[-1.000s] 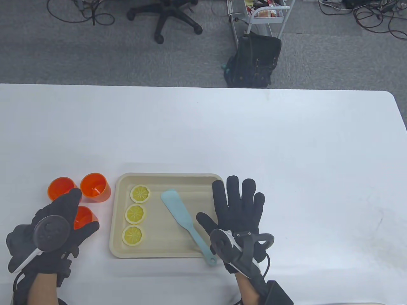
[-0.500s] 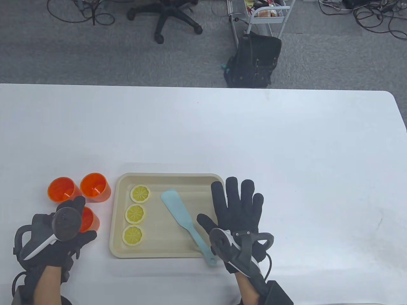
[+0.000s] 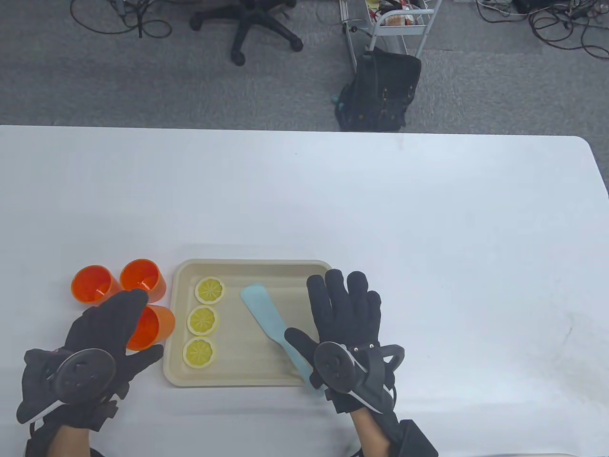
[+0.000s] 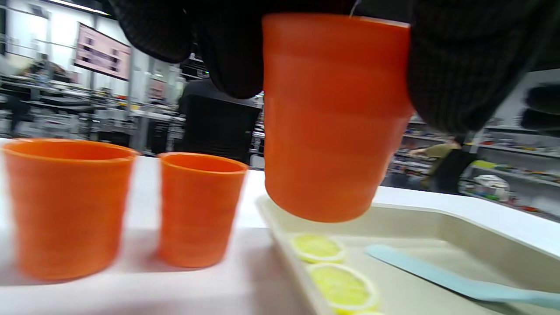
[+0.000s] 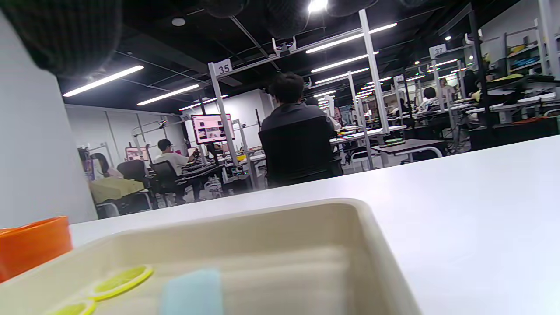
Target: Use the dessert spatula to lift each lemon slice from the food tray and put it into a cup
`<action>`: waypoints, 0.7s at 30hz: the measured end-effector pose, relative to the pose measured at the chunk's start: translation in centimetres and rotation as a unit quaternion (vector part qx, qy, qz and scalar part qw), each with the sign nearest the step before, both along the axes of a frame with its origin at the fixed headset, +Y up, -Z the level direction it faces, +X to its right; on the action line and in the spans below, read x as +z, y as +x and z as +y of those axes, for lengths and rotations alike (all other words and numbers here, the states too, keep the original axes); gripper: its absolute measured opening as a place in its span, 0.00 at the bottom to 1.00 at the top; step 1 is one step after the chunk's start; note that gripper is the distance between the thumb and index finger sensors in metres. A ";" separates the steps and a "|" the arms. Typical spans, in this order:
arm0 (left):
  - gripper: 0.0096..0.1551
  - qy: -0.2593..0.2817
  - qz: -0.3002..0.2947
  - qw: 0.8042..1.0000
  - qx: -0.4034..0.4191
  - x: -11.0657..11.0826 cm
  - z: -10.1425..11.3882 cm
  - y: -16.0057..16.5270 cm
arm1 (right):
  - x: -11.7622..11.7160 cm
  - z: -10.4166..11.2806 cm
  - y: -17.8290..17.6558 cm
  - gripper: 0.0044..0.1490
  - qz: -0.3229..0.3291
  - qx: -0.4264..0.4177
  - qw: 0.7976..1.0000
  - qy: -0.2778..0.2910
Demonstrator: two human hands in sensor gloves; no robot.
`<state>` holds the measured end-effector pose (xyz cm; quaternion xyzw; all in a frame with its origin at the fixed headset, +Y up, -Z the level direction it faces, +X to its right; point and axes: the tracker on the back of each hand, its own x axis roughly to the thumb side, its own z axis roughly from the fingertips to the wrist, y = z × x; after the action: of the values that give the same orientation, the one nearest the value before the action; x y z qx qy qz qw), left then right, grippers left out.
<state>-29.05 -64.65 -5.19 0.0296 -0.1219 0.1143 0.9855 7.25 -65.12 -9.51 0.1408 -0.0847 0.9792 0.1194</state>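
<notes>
My left hand grips an orange cup, lifted off the table and tilted toward the beige food tray. In the left wrist view the cup hangs above the tray's left rim between thumb and fingers. Two more orange cups stand behind it. Three lemon slices lie in a column in the tray. A light blue spatula lies diagonally beside them. My right hand is spread flat over the tray's right side, its thumb above the spatula handle.
A wide stretch of white table lies to the right and behind the tray. On the floor beyond the far edge stand a black backpack, an office chair and a metal cart.
My left hand took hold of the nearest orange cup, lifted it and carried it right toward the tray. My right hand slid left and nearer, so it now covers the spatula handle.
</notes>
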 end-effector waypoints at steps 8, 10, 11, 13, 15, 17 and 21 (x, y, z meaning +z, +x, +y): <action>0.65 0.025 -0.093 0.995 0.030 0.2 -0.7 3.9 | 1.4 -0.1 -2.4 0.62 0.095 -0.009 0.995 -0.017; 0.65 0.035 -0.113 0.992 0.043 0.5 -0.6 4.7 | 1.9 -0.3 -3.4 0.63 0.134 -0.016 0.990 -0.031; 0.65 0.038 -0.121 0.991 0.049 0.6 -0.6 4.9 | 2.0 -0.4 -3.6 0.63 0.145 -0.017 0.989 -0.034; 0.66 0.042 -0.146 0.987 0.056 0.8 -0.7 5.8 | 2.5 -0.6 -4.7 0.65 0.192 -0.022 0.980 -0.047; 0.67 0.044 -0.162 0.984 0.054 0.9 -0.9 6.5 | 2.8 -0.9 -5.5 0.66 0.232 -0.025 0.971 -0.056; 0.68 0.039 -0.171 0.983 0.050 1.0 -1.1 7.1 | 3.0 -1.1 -6.1 0.67 0.261 -0.033 0.963 -0.063; 0.71 0.038 -0.181 0.982 0.033 1.1 -1.5 7.9 | 3.1 -1.6 -6.9 0.69 0.275 -0.045 0.958 -0.061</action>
<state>-21.13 -66.12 -4.09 0.0494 -0.3016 0.1459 0.9409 0.30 -66.67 -6.39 0.3932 0.0048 0.8994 0.1907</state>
